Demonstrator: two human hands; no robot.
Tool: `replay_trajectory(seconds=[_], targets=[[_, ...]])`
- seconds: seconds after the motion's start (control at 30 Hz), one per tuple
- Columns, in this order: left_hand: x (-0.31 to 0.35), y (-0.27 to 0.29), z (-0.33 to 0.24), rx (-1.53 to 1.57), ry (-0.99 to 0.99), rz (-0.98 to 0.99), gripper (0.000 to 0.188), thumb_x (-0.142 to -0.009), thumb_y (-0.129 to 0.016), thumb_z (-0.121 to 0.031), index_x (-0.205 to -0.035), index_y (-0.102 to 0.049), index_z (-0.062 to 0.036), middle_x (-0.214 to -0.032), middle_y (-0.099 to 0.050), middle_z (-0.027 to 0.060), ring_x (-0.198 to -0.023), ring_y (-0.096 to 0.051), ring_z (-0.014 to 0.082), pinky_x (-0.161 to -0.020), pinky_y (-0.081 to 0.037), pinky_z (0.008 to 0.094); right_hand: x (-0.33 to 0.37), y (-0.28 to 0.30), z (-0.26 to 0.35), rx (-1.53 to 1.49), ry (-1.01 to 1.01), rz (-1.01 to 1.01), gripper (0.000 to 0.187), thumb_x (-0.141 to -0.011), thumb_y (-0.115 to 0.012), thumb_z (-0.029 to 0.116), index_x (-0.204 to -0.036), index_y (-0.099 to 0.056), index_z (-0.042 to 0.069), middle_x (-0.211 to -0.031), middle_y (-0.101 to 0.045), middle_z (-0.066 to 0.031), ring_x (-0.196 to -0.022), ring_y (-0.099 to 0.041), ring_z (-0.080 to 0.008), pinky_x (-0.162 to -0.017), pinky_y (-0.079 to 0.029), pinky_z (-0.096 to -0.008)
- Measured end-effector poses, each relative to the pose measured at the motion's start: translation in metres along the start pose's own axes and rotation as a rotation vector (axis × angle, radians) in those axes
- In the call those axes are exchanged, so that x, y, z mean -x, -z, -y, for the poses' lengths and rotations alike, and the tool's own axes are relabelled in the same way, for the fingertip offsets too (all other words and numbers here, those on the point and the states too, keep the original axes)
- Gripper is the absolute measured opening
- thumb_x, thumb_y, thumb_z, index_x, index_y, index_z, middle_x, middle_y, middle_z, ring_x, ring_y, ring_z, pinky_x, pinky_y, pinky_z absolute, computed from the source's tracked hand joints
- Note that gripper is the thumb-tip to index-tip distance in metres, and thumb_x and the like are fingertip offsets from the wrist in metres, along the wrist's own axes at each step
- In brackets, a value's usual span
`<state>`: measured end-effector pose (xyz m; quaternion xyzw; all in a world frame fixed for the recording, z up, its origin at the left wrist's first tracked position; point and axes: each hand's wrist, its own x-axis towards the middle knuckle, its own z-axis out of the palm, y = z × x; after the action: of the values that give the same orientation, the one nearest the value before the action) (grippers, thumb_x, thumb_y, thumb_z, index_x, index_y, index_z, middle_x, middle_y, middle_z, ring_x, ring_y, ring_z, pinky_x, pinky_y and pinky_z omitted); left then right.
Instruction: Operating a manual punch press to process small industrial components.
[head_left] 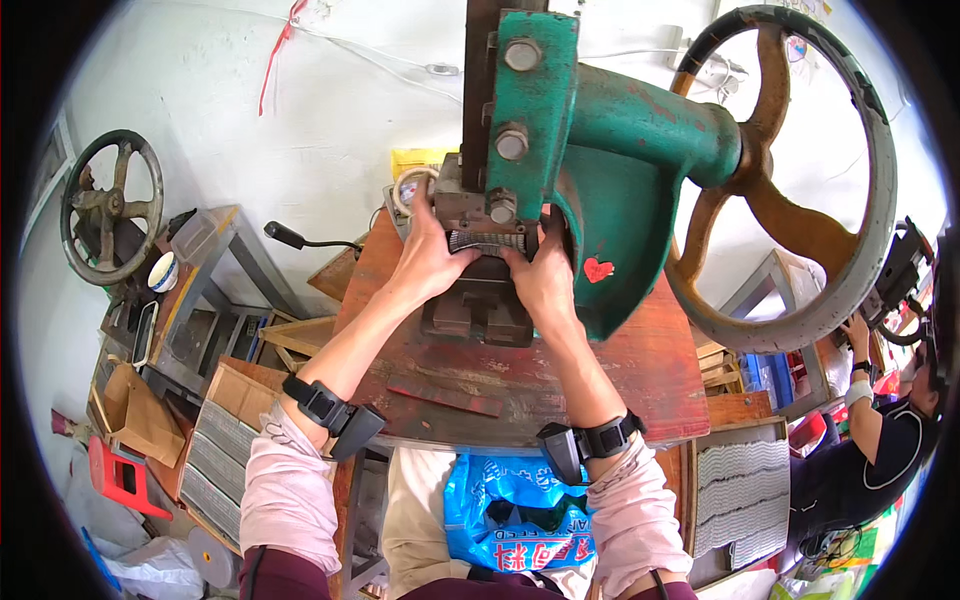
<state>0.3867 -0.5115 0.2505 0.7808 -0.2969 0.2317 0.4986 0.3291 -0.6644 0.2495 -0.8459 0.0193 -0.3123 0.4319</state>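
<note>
A green hand press stands on a worn reddish wooden table. Between its ram and its dark metal base sits a short dark row of thin ridged pieces, likely metal. My left hand grips the left end of this row, thumb along the front. At the opposite end my right hand holds on in the same way. Several of my fingers are hidden behind the row and the press. A large handwheel is joined to the press on the right.
A wooden tray of grey ridged rows lies at left, another tray of similar rows at right. A flat strip rests on the table. A blue plastic bag covers my lap. Another person works at far right.
</note>
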Motion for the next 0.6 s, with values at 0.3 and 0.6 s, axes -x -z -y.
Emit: replay_trajectory(seconds=[0.3,0.6], targets=[[0.077,0.06,-0.001,-0.471,0.007,0.255,0.032,-0.081,-0.063,-0.017,-0.104,-0.051,0.0017,-0.094,-0.056,0.0239,-0.089,-0.053,0.042,-0.075,-0.043,0.0477,0.006,-0.002,-0.011,0.08,0.179,-0.076,0.07,-0.074,-0.072,0.008,-0.131,-0.034,-0.007,-0.131,-0.041,-0.0273,-0.122,-0.039,-0.0417,-0.101,-0.036,-0.042],[0.135,0.079,-0.012,-0.247,-0.062,0.438,0.031,-0.079,-0.068,-0.015,-0.107,-0.061,-0.0036,-0.118,-0.054,0.0164,-0.103,-0.055,0.0315,-0.089,-0.044,0.0409,0.008,-0.003,-0.019,0.023,0.129,-0.04,0.054,-0.078,-0.06,0.002,-0.127,-0.039,-0.007,-0.133,-0.037,-0.0286,-0.124,-0.036,-0.0432,-0.102,-0.034,-0.0438]])
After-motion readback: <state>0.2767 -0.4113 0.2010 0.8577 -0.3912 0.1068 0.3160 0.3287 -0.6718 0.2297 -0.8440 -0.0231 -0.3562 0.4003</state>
